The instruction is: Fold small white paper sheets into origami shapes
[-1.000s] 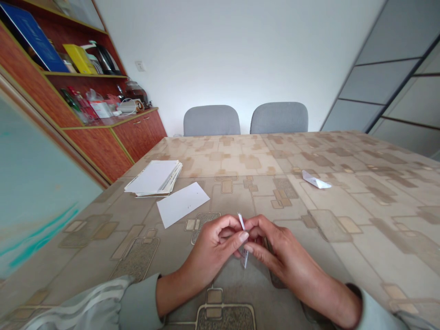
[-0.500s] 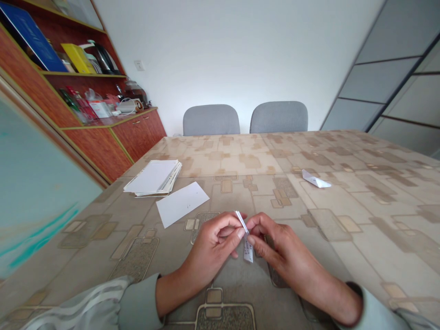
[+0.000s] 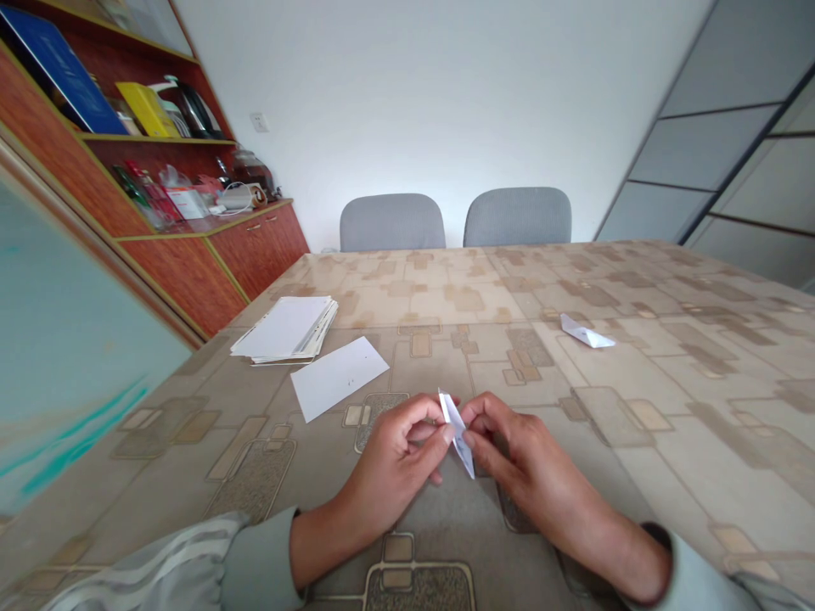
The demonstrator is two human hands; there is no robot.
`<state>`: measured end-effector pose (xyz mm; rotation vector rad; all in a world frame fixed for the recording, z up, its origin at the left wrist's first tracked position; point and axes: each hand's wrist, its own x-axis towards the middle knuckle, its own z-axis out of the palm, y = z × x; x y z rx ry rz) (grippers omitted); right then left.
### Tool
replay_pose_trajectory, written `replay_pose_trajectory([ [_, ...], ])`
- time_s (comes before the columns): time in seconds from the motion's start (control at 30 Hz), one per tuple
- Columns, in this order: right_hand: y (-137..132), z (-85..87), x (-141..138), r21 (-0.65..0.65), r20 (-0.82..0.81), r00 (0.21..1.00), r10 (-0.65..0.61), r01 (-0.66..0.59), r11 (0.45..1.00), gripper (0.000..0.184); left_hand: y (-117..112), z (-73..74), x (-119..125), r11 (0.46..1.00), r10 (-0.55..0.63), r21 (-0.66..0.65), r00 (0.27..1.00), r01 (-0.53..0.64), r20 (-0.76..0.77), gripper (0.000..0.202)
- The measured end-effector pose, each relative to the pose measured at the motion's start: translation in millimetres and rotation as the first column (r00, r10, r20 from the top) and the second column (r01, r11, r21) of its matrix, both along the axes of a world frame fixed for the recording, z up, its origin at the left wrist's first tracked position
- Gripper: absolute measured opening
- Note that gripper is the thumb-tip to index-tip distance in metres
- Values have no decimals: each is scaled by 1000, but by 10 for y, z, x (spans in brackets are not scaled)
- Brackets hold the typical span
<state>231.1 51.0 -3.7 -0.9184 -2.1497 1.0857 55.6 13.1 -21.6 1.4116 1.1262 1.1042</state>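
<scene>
Between my two hands is a small folded piece of white paper [image 3: 461,445], narrow and slanted, with faint marks on its lower part. My left hand [image 3: 411,445] pinches its left side between thumb and fingers. From the other side, the thumb and index finger of my right hand [image 3: 509,441] grip the same paper. Both hands are just above the table. Ahead and to the left, a flat white sheet [image 3: 340,378] with a few small dark specks lies on the tabletop. My fingers hide part of the folded paper.
A stack of white paper [image 3: 286,329] lies at left on the patterned table [image 3: 433,297]. Another folded white paper [image 3: 587,333] rests at right. Two grey chairs [image 3: 391,222] stand beyond the far edge, and a wooden cabinet [image 3: 267,242] is at left.
The folded paper has turned and opened a little between my fingers, showing a broader white face. My hands have barely shifted, and the papers on the table lie as before.
</scene>
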Motion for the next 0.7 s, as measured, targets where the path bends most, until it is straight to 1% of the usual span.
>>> replay_pose_trajectory([
  [0.1,-20,-12,4,152,83,993,-79,66,986,5,-27,-4,28,1000,9,15,1000,-9,-13,13],
  [0.17,-32,-25,2,249,154,981,-120,79,965,9,-49,-3,52,999,11,51,998,-8,-56,13],
  [0.2,-36,-31,0,273,178,976,-128,76,959,11,-60,1,64,998,14,69,996,-8,-83,13],
  [0.27,-40,-41,-5,266,182,976,-116,64,962,12,-78,15,88,996,33,84,994,-24,-107,12],
  [0.3,-40,-45,-6,251,163,980,-109,66,966,12,-85,25,100,997,43,74,995,-36,-94,13],
  [0.43,-46,-62,-17,219,83,989,-119,98,971,12,-96,44,151,996,90,-16,996,-90,-19,24],
  [0.53,-52,-84,-29,212,78,990,-116,97,973,12,-86,13,172,993,101,-58,995,-101,1,33],
  [0.6,-52,-101,-32,213,84,989,-118,98,972,13,-69,-18,171,993,104,-61,994,-102,28,33],
  [0.7,-49,-110,-21,227,85,983,-162,140,964,17,-38,-37,143,990,142,-20,989,-141,53,30],
])
